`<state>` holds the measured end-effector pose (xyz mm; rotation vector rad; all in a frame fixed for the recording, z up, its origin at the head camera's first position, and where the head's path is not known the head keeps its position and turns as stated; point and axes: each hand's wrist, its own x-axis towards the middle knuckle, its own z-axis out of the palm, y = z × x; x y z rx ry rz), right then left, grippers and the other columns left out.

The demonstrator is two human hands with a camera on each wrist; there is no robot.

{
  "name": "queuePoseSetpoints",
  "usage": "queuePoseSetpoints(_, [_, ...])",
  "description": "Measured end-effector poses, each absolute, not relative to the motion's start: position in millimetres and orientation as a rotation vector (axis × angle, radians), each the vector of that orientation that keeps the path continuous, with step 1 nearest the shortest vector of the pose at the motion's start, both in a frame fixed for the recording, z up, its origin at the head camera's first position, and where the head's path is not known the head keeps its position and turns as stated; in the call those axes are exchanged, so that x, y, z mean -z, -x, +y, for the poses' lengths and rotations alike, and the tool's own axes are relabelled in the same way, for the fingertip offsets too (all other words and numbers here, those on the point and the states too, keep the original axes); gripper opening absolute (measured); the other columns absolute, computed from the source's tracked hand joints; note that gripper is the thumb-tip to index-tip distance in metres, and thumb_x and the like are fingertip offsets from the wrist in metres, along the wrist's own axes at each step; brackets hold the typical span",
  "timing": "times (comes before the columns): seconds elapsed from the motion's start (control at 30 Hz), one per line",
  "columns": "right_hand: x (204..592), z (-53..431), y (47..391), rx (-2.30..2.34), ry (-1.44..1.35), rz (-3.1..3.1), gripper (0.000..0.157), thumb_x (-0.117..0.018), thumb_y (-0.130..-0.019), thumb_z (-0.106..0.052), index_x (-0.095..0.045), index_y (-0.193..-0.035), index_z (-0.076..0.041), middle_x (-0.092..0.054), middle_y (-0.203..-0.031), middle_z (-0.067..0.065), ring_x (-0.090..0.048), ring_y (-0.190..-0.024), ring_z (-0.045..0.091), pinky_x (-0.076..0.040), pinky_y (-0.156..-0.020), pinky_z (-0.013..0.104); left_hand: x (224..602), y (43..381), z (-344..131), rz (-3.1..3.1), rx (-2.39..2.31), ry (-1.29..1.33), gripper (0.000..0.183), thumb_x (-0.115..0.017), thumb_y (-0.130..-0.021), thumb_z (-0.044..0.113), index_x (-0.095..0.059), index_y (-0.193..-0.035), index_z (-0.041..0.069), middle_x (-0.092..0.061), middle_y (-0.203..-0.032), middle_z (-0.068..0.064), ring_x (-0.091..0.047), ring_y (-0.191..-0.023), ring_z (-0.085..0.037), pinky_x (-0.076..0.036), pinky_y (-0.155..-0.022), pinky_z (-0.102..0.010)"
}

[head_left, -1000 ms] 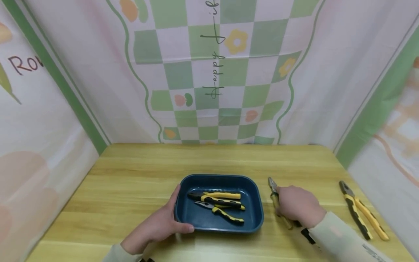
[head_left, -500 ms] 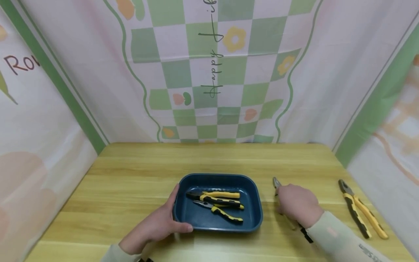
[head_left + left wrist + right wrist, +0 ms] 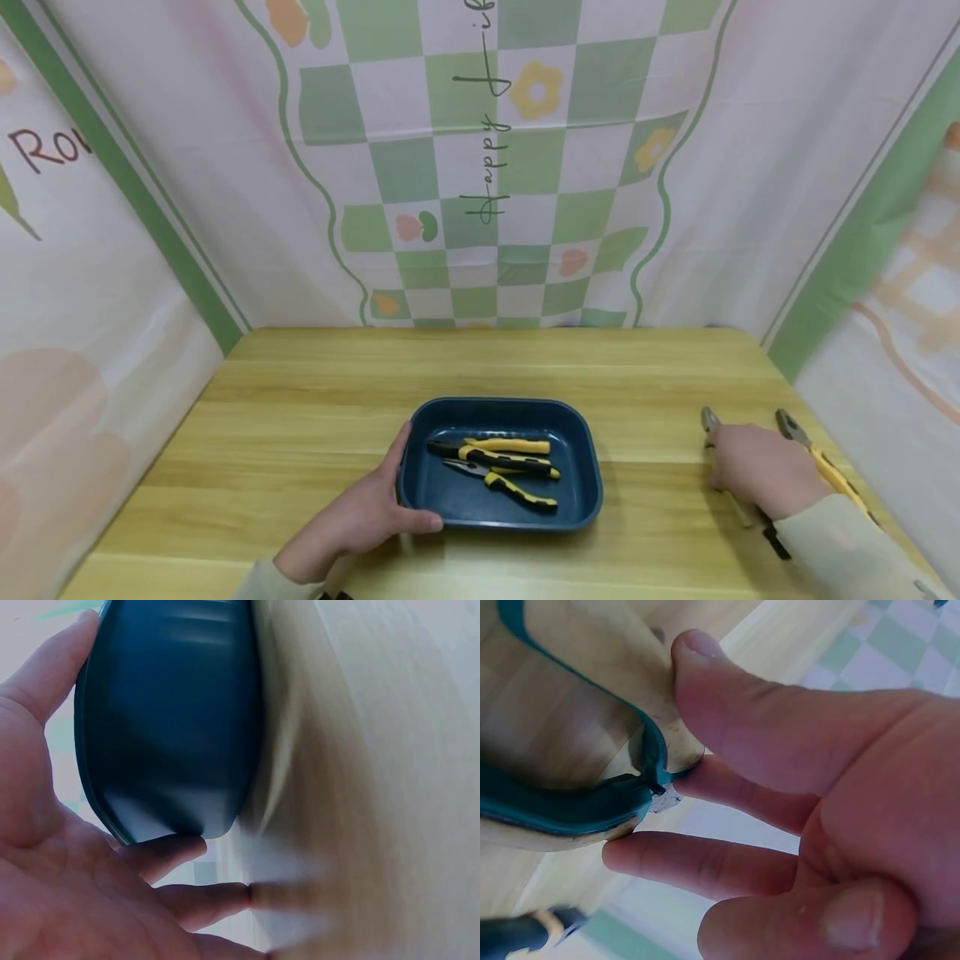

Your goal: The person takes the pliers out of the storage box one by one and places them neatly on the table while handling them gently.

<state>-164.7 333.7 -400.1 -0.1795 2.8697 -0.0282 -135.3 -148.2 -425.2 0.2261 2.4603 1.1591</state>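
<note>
The tray is showing glossy, smooth dark-blue plastic; the table under it is looking like smooth, matt pale wood; behind it printed cloth is hanging.

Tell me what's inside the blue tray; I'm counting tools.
Two yellow-and-black pliers lie overlapping in the tray. Whether something small sits beneath them cannot be seen.
</note>
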Motion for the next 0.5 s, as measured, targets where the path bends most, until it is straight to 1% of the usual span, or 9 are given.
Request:
queuePoseSetpoints(0.13, [400.9,349.5,163.8,0.038,0.213,2.878,0.045,-0.079,-0.069,-0.028,-0.066,-0.102,0.0,-0.065,-0.083,0.014,-0.06,-0.068,0.027,-0.044,-0.066,0.053,425.1,135.3,-148.0,2.458,-1.158,-0.225,0.128,-0.079,-0.062,0.057,0.011,-0.149,0.031,-0.031,-0.142,-0.028,-0.051,-0.103,-0.03,-0.039,-0.084,-0.051])
queuePoseSetpoints(0.27, [403.3,360.2,162.1,0.059,0.214,2.88,0.046,-0.079,-0.069,-0.026,-0.065,-0.104,0.002,-0.066,-0.088,0.017,-0.061,-0.07,0.028,-0.046,-0.063,0.051,425.6,136.6,-148.6,2.453,-1.148,-0.22,0.127,-0.079,-0.062,0.058,0.011,-0.148,0.034,-0.034,-0.141,-0.027,-0.052,-0.099,-0.028,-0.04,-0.083,-0.049])
queuePoseSetpoints(0.37, [405.7,367.7,162.1,0.053,0.205,2.876,0.05,-0.079,-0.07,-0.027,-0.064,-0.107,0.002,-0.066,-0.093,0.019,-0.061,-0.072,0.033,-0.046,-0.06,0.051,426.4,137.7,-149.2,2.447,-1.143,-0.212,0.127,-0.079,-0.062,0.058,0.011,-0.148,0.035,-0.035,-0.14,-0.026,-0.052,-0.098,-0.028,-0.04,-0.083,-0.048])
queuePoseSetpoints(0.5, [408.1,376.4,162.2,0.024,0.177,2.862,0.063,-0.078,-0.072,-0.032,-0.057,-0.118,0.005,-0.063,-0.099,0.025,-0.06,-0.075,0.041,-0.044,-0.056,0.054,426.7,138.3,-149.5,2.443,-1.15,-0.218,0.127,-0.079,-0.062,0.058,0.012,-0.148,0.035,-0.034,-0.141,-0.027,-0.051,-0.099,-0.028,-0.039,-0.084,-0.049])
